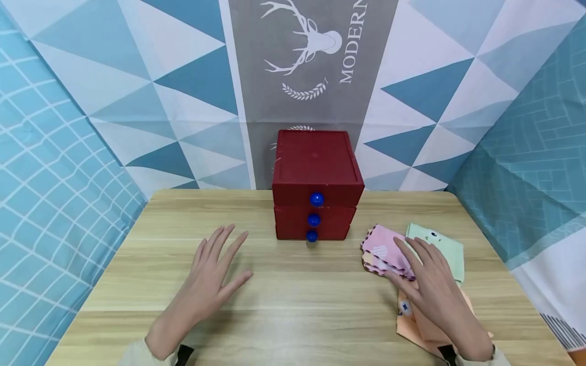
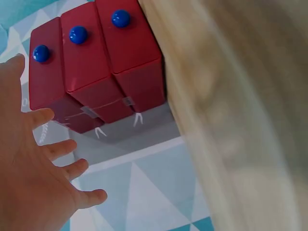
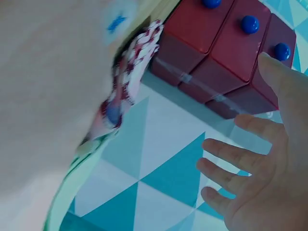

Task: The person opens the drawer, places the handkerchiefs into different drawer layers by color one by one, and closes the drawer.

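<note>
My left hand [image 1: 208, 279] hovers over the left part of the wooden table, fingers spread and holding nothing. On the right, my right hand [image 1: 430, 284] is likewise spread, above a group of folded cloths. Beneath and around it lie a pink cloth [image 1: 384, 246] with a dark checked edge, a mint green cloth [image 1: 450, 254] with a small face, and a peach cloth [image 1: 412, 328], partly hidden by the hand. Between the hands, farther back, stands a dark red drawer box [image 1: 316, 157] with three blue round knobs; its drawers look closed. Neither hand touches it.
The light wooden table [image 1: 284, 305] carries the box at its back edge. Behind it hangs a patterned cloth backdrop [image 1: 187, 86] with triangles and a deer print. A blue gridded sheet [image 1: 50, 168] covers the left side, a teal sheet [image 1: 540, 157] the right.
</note>
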`<move>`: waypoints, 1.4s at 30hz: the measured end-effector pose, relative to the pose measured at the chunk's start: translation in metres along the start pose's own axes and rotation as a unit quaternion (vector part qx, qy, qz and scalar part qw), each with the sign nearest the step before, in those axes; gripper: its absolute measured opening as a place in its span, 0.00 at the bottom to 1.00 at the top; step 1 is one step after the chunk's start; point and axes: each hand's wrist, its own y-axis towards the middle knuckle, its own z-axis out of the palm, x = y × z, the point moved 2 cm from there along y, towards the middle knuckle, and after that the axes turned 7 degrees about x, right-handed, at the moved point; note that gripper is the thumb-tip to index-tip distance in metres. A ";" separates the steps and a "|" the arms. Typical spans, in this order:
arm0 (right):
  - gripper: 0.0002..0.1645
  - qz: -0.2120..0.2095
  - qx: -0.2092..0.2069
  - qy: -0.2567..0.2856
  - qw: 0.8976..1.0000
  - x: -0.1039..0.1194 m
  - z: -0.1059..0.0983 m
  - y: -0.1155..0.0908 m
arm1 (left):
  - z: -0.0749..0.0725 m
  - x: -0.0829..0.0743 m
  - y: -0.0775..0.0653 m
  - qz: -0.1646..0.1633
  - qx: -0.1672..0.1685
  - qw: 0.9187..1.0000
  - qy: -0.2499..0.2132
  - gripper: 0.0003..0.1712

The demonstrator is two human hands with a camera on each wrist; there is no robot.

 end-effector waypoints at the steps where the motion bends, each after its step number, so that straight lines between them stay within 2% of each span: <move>1: 0.47 -0.003 0.000 0.005 1.000 0.002 -0.001 0.002 | -0.002 -0.001 0.003 0.007 -0.002 1.000 -0.003 0.44; 8: 0.44 -0.011 0.023 0.032 0.999 0.014 -0.004 0.019 | -0.018 -0.005 0.024 0.059 -0.027 0.998 -0.019 0.42; 14: 0.43 -0.015 0.043 0.033 0.998 0.025 -0.003 0.029 | -0.028 -0.012 0.040 0.086 -0.038 0.995 -0.040 0.40; 28: 0.38 -0.069 0.045 0.036 0.996 0.050 -0.008 0.052 | -0.042 -0.020 0.072 0.096 -0.028 0.993 -0.059 0.39; 34: 0.37 -0.084 0.046 0.041 0.994 0.062 -0.009 0.065 | -0.048 -0.029 0.086 0.122 -0.012 0.990 -0.069 0.40; 39: 0.36 -0.093 0.048 0.057 0.993 0.070 -0.010 0.077 | -0.050 -0.032 0.097 0.139 -0.019 0.987 -0.075 0.39; 42: 0.36 -0.088 0.062 0.080 0.991 0.073 -0.009 0.084 | -0.051 -0.032 0.106 0.149 -0.021 0.984 -0.095 0.37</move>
